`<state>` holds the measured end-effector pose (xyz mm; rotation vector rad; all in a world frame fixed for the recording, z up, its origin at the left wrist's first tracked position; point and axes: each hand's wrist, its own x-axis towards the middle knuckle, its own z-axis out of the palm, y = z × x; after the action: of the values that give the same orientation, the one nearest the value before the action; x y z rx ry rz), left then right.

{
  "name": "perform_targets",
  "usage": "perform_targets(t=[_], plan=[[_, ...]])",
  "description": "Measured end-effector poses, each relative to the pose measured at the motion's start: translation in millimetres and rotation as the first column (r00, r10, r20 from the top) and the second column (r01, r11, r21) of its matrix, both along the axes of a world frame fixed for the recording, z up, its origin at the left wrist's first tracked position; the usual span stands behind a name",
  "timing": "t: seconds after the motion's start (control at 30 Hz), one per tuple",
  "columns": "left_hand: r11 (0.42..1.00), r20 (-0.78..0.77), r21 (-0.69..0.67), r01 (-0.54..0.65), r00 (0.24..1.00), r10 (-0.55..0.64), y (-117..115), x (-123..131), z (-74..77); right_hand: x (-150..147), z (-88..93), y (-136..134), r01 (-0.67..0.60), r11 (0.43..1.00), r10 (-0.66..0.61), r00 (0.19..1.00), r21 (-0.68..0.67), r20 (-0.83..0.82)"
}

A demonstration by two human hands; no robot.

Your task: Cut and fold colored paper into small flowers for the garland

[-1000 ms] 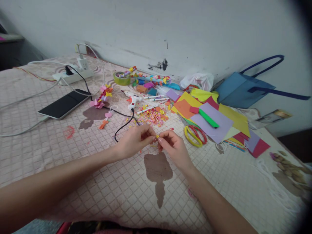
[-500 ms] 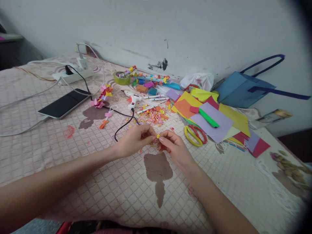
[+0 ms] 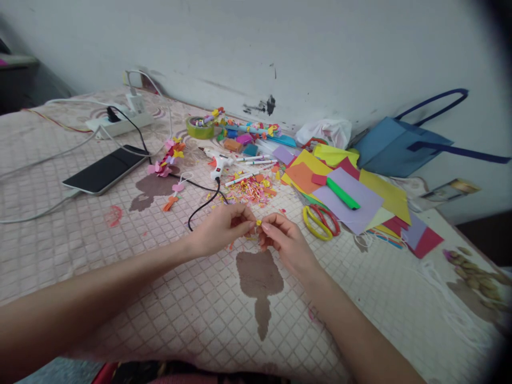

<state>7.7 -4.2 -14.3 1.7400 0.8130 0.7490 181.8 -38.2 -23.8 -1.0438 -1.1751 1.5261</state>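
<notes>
My left hand (image 3: 220, 230) and my right hand (image 3: 287, 244) meet fingertip to fingertip above the quilted bedcover (image 3: 120, 256). Both pinch a tiny yellow paper piece (image 3: 258, 222) between thumb and fingers. Just beyond the hands lies a heap of small coloured paper scraps (image 3: 252, 190). A black cord (image 3: 204, 205) curls past my left hand.
Yellow and red scissors (image 3: 320, 221) lie right of my hands beside a stack of coloured paper sheets (image 3: 352, 194) with a green marker (image 3: 341, 193). A white glue gun (image 3: 219, 161), tape roll (image 3: 199, 128), phone (image 3: 104, 170), power strip (image 3: 120, 124) and blue bag (image 3: 400, 146) lie farther off.
Almost nothing: my fingers shift slightly on the yellow piece while both hands stay in place.
</notes>
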Motion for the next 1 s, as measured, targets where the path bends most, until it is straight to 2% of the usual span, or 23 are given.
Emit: perform_targets(t=[0.17, 0.3, 0.47, 0.53, 0.63, 0.73, 0.8, 0.87, 0.93, 1.0], plan=[[0.993, -0.109, 0.111, -0.031, 0.993, 0.044, -2, -1, 4.1, 1, -4.0, 1, 0.022, 0.998, -0.026, 0.997, 0.061, 0.070], [0.991, -0.128, 0.129, -0.032, 0.991, 0.049, -4, 0, 7.9, 2, -4.5, 1, 0.019, 0.994, -0.034, 0.990, 0.108, 0.140], [0.996, -0.118, 0.062, -0.066, 0.990, 0.073, -2, 0, 4.0, 0, 1.5, -3, 0.035, 0.966, -0.119, 0.941, 0.258, 0.317], [0.997, -0.095, 0.006, -0.082, 0.992, 0.083, -1, 1, 0.8, -2, 3.1, -5, 0.044, 0.927, -0.211, 0.883, 0.373, 0.419], [0.989, -0.012, -0.144, -0.027, 1.000, 0.026, 0, 2, -1.4, -5, 2.5, -8, 0.030, 0.842, -0.345, 0.797, 0.539, 0.495], [0.980, 0.035, -0.197, 0.010, 0.999, -0.003, 2, 2, 0.7, -4, 0.7, -7, 0.025, 0.834, -0.360, 0.783, 0.552, 0.508], [0.992, 0.002, -0.124, -0.023, 1.000, 0.023, 3, 1, 3.2, 1, 1.1, -3, 0.017, 0.855, -0.335, 0.781, 0.518, 0.527], [0.996, -0.091, 0.028, -0.082, 0.992, 0.084, 3, -1, 5.5, 10, 3.5, 2, -0.002, 0.871, -0.322, 0.753, 0.492, 0.573], [0.970, -0.199, 0.210, -0.125, 0.965, 0.168, 2, -4, 6.9, 21, 7.5, 7, -0.009, 0.882, -0.336, 0.688, 0.471, 0.643], [0.919, -0.263, 0.363, -0.152, 0.930, 0.257, 2, -6, 7.3, 32, 11.6, 11, -0.026, 0.889, -0.357, 0.586, 0.457, 0.727]])
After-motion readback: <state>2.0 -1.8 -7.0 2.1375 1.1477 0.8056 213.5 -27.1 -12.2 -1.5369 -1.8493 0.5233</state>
